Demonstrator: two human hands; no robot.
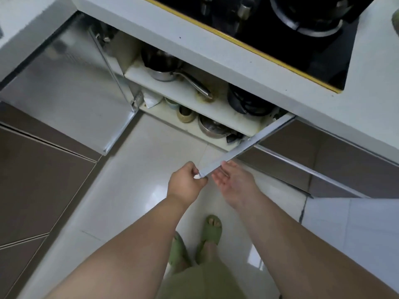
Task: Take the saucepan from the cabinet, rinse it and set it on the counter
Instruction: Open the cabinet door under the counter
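A steel saucepan point(160, 71) with a long handle point(195, 84) sits on the upper shelf point(183, 98) of the open cabinet, handle pointing right toward me. Both cabinet doors stand open. My left hand point(186, 182) is closed on the near corner of the right door point(246, 144). My right hand point(232, 180) is open, palm up, with its fingertips touching the same door's edge from the right. Neither hand touches the saucepan.
A dark pot point(248, 102) sits right of the saucepan on the upper shelf. Lower shelf holds a steel pot with lid point(212, 128) and a small bowl point(185, 116). The left door point(71, 83) swings wide. A black cooktop point(287, 29) lies in the white counter point(356, 100) above.
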